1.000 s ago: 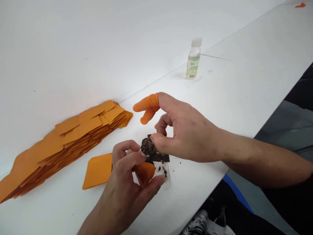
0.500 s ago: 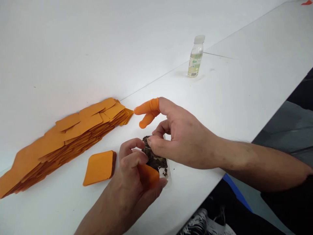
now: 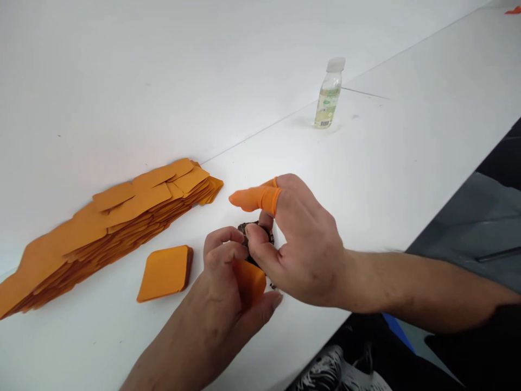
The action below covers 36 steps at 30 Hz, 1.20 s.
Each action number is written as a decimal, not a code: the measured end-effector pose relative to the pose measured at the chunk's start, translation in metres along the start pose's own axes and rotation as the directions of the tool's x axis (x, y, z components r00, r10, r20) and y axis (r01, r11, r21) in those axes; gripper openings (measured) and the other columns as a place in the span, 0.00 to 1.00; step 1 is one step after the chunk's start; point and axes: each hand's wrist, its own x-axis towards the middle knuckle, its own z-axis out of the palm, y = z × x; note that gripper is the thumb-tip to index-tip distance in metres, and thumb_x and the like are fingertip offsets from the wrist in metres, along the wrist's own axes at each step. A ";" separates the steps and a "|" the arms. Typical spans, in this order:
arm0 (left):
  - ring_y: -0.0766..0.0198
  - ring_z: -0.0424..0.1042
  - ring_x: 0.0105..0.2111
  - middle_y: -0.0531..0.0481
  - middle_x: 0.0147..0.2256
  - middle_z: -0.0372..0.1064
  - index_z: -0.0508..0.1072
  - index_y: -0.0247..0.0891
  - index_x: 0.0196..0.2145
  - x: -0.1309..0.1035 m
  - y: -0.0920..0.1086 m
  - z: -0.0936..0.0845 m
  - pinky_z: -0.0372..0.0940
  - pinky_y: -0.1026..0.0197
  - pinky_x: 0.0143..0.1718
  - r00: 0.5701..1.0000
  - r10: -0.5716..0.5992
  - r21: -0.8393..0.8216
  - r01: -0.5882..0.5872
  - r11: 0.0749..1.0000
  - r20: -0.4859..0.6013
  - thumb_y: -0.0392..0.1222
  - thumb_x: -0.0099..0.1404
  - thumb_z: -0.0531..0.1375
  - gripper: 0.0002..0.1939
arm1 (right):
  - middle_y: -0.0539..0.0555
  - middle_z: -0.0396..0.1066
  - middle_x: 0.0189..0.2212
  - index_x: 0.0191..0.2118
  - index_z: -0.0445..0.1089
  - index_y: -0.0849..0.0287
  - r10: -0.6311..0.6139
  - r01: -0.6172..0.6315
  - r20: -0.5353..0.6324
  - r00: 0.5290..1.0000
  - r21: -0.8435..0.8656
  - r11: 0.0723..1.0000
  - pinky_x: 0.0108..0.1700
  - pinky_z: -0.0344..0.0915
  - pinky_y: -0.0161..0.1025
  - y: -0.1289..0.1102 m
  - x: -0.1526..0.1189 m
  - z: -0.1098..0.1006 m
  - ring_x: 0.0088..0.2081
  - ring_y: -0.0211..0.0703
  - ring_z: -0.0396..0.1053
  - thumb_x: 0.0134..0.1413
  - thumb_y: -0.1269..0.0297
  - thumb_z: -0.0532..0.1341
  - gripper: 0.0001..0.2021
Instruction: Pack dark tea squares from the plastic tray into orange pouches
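My left hand (image 3: 220, 293) is curled round an orange paper square (image 3: 251, 282), which bows inward toward the palm. Its thumb stretches along the lower edge. Orange finger cots cover two fingers of my right hand (image 3: 303, 239), and these point left above the work. The thumb and a bare finger of that hand close on a dark brown, crumbly clump (image 3: 243, 227), right beside my left fingertips. Both hands hide much of the clump and what lies under it. To the left of my left hand lies a neat stack of orange paper squares (image 3: 165, 273).
A long, slumped pile of orange paper squares (image 3: 122, 217) leans along the white wall. Farther back, a clear bottle with pale yellow liquid (image 3: 329, 103) stands on the white table (image 3: 378, 179). The table's near edge runs diagonally at the right.
My right hand has moved down and nearer, covering more of the dark clump. Its cot-covered fingers have come together. My left hand still holds the orange square, almost in place.
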 end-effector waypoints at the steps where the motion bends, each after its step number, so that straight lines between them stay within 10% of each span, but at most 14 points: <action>1: 0.59 0.71 0.42 0.41 0.57 0.57 0.55 0.49 0.51 0.001 0.001 0.000 0.78 0.53 0.36 1.000 0.001 0.002 -0.001 1.000 0.009 0.34 0.66 0.66 0.25 | 0.55 0.74 0.43 0.50 0.70 0.52 -0.005 0.005 0.011 1.000 0.011 1.000 0.42 0.77 0.49 -0.001 -0.001 -0.001 0.40 0.49 0.74 0.56 0.78 0.61 0.18; 5: 0.56 0.72 0.46 0.39 0.58 0.55 0.53 0.49 0.52 0.001 0.003 -0.002 0.78 0.50 0.39 1.000 -0.001 0.023 0.000 1.000 0.022 0.34 0.67 0.64 0.25 | 0.52 0.75 0.45 0.54 0.66 0.55 0.122 -0.165 0.243 0.962 0.165 0.972 0.36 0.75 0.42 -0.001 0.004 -0.013 0.31 0.38 0.74 0.55 0.76 0.61 0.21; 11: 0.59 0.73 0.40 0.38 0.61 0.52 0.52 0.50 0.56 -0.004 0.001 -0.002 0.77 0.56 0.32 1.000 -0.004 0.064 0.002 0.998 0.029 0.40 0.65 0.66 0.31 | 0.44 0.76 0.32 0.49 0.67 0.52 0.271 -0.443 0.604 0.749 0.154 0.883 0.31 0.69 0.37 0.005 0.026 -0.034 0.31 0.39 0.76 0.54 0.74 0.61 0.17; 21: 0.52 0.72 0.50 0.36 0.60 0.54 0.53 0.47 0.54 0.001 0.007 -0.002 0.78 0.56 0.30 0.994 -0.061 0.027 0.059 0.998 0.093 0.43 0.68 0.64 0.25 | 0.44 0.73 0.32 0.50 0.69 0.54 0.324 -0.391 0.310 0.894 0.185 0.902 0.34 0.72 0.39 0.001 0.011 -0.020 0.29 0.37 0.75 0.56 0.76 0.62 0.17; 32: 0.50 0.70 0.54 0.38 0.59 0.55 0.52 0.46 0.57 -0.002 0.003 0.000 0.78 0.52 0.40 0.993 -0.064 0.059 0.058 0.997 0.098 0.39 0.67 0.64 0.28 | 0.44 0.71 0.29 0.50 0.71 0.56 0.244 -0.253 0.228 0.943 0.011 0.968 0.36 0.70 0.39 0.003 0.006 -0.015 0.30 0.38 0.73 0.55 0.76 0.62 0.16; 36: 0.48 0.68 0.56 0.37 0.61 0.54 0.50 0.48 0.58 -0.001 0.005 -0.001 0.77 0.53 0.38 0.985 -0.101 0.045 0.096 0.994 0.137 0.39 0.68 0.63 0.29 | 0.43 0.71 0.30 0.48 0.72 0.54 0.368 -0.420 0.288 0.884 0.142 0.896 0.31 0.71 0.37 0.003 0.007 -0.016 0.27 0.35 0.73 0.55 0.75 0.62 0.15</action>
